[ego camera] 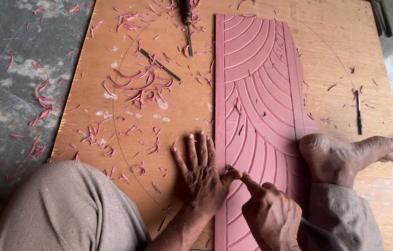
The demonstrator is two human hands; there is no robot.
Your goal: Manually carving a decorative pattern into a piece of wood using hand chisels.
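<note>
A long dusty-pink rubber sheet cut with curved grooves lies on a flat orange-brown plywood board on the grey floor. The left hand rests flat, fingers spread, on the board against the sheet's left edge, gripping nothing. The right hand is closed around a small carving tool, its tip on the sheet beside the left thumb. A bare foot presses the sheet's right edge. Pink shavings litter the board.
</note>
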